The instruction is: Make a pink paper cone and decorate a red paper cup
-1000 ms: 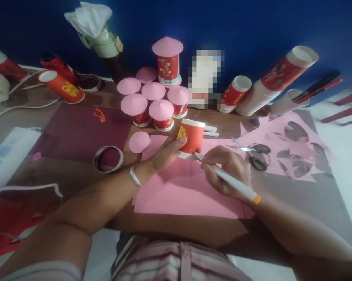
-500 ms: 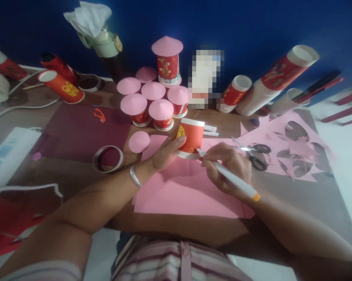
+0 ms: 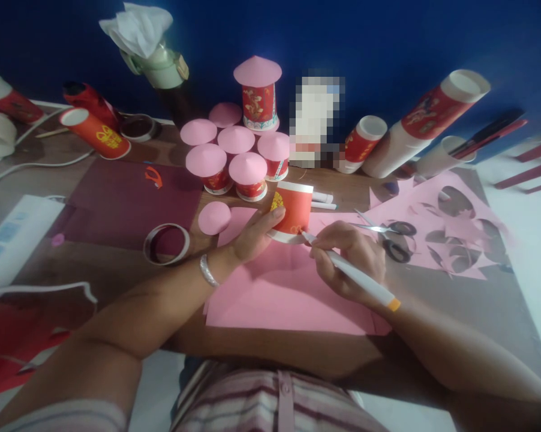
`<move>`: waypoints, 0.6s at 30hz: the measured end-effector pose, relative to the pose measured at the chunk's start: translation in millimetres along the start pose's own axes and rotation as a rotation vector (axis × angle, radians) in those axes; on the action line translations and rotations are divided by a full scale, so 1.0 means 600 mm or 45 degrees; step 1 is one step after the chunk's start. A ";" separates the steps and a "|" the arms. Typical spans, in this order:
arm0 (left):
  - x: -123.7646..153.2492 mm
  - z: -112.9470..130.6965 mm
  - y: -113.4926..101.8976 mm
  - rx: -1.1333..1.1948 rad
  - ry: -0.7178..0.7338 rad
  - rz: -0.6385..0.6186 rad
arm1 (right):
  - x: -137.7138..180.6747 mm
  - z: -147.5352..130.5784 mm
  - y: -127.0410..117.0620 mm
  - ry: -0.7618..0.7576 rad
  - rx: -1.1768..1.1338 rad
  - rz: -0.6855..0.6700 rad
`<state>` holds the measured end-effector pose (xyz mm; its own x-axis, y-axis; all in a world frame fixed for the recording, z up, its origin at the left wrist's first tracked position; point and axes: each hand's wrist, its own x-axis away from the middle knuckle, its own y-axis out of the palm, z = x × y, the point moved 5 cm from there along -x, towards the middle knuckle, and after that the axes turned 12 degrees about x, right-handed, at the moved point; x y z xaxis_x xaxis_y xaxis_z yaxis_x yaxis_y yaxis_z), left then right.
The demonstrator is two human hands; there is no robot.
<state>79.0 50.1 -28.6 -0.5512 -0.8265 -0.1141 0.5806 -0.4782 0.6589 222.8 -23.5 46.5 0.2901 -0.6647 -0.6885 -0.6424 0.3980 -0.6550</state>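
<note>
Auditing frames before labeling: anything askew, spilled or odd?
Nothing looks spilled. Scissors lie open beside the right hand, a possible snag. Oddest: a pixelated patch against the blue wall, hiding whatever is there.

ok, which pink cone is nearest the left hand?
The lone pink cone by the pink paper, beside the left hand: no cup shows under it, and it sits in front of the cone-topped red cups.

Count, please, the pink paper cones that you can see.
8 pink paper cones clearly visible: one on the patterned back cup, six clustered next to it, a loose cone near the left hand. Others may be hidden.
</note>
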 end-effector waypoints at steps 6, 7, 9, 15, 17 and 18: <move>0.000 -0.002 0.000 0.026 0.002 -0.037 | 0.000 -0.002 -0.001 0.024 -0.019 -0.021; 0.000 -0.001 0.001 0.033 0.008 -0.053 | 0.000 -0.002 -0.001 0.013 -0.021 -0.020; 0.000 0.000 0.002 0.048 0.019 -0.074 | -0.002 -0.003 -0.002 -0.008 -0.019 -0.024; 0.001 -0.001 0.001 0.027 -0.006 -0.045 | -0.003 -0.002 -0.003 -0.015 -0.040 -0.028; 0.001 -0.003 0.000 0.025 -0.029 -0.028 | -0.003 -0.002 -0.003 -0.005 -0.045 -0.034; 0.001 -0.003 0.000 0.033 -0.035 -0.022 | -0.003 -0.002 -0.003 0.002 -0.047 -0.036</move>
<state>79.7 49.1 -30.4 -0.5772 -0.8097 -0.1055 0.5556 -0.4842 0.6759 222.5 -23.9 49.3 0.3075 -0.6765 -0.6691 -0.6598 0.3551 -0.6623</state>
